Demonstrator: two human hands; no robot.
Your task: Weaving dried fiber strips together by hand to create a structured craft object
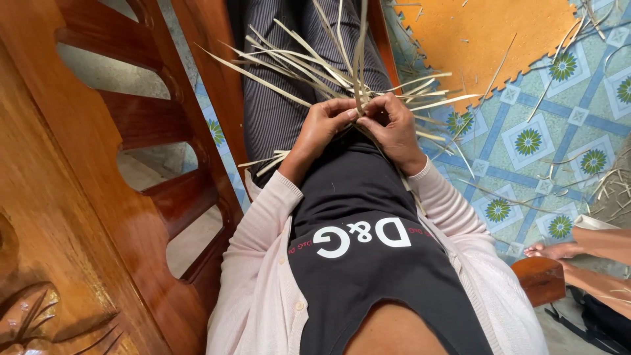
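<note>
Both hands sit together over the lap, fingertips meeting. The left hand point(323, 126) is closed on the woven start of a bundle of pale flat strips point(328, 66); the right hand point(394, 125) pinches a single upright strip at the same crossing point. The strips fan out from the hands, away over the striped trousers point(276, 105), with a few ends trailing under the left wrist.

Judgement: the work in hand appears to be plaiting. Done well, it calls for the left thumb to pin the last crossing flat while the right hand draws its strip snug, not so hard as to crease or split it. Loose ends need keeping separate so they do not tangle.

The person sits on a polished wooden chair point(131, 197), its curved slats to the left. Beyond, the tiled floor point(526, 144), blue with green flower motifs, carries scattered strip offcuts. An orange foam mat point(486, 39) lies further off. A second person's bare foot point(555, 250) shows at the right edge.
</note>
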